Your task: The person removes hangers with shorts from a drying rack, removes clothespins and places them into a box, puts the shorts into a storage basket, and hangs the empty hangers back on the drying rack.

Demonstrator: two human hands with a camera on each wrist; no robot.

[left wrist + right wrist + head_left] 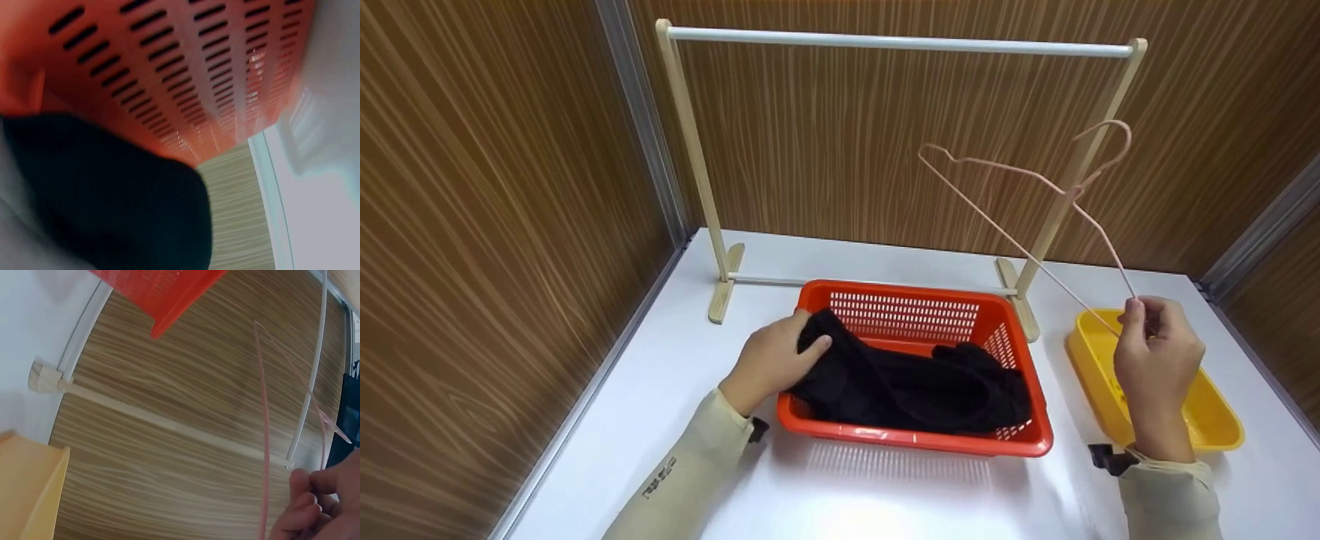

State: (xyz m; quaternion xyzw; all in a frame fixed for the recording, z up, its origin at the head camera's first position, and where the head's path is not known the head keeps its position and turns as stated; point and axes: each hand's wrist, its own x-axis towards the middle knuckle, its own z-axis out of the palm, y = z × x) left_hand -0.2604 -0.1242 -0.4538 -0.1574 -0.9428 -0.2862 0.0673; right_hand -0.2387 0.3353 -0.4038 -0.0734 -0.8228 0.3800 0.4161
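In the head view a black garment point(900, 379) lies bunched in a red basket point(915, 442). My left hand point(776, 356) grips the garment at the basket's left side, thumb on top of the cloth and fingers hidden behind it. The cloth point(129, 191) also fills the lower left of the left wrist view. My right hand point(1159, 352) pinches a pink hanger point(997, 225) by one lower corner, holding it up and tilted, its hook at the upper right. In the right wrist view the curled fingers point(304, 512) show close to the hanger point(264, 416).
Behind the basket stands a clothes rack with a white top bar point(900, 41) and wooden posts point(694, 150). A yellow tray point(1215, 420) sits under my right hand, its contents mostly hidden. Wood-patterned panels point(510, 187) enclose the white table point(675, 367).
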